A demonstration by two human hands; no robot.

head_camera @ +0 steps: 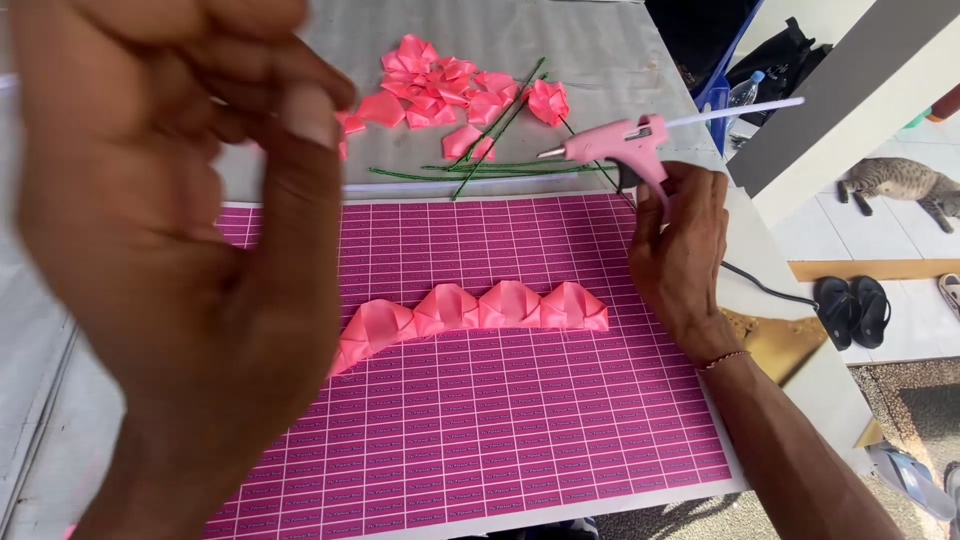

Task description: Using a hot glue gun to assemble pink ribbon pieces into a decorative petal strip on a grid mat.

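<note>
My right hand [678, 250] grips a pale pink plastic glue gun [612, 146], nozzle pointing left above the grey table [600, 50]. My left hand [170, 230] is raised close and blurred, fingers curled; I cannot tell if it holds anything. A row of folded pink ribbon petals [470, 315] lies on the magenta gridded sheet [480, 440], with loose pink petals [440, 90] and thin green wire stems [480, 168] beyond

Left hand [170, 260] blurred, hides mat's [500, 420] left part; its grasp unclear.
</note>
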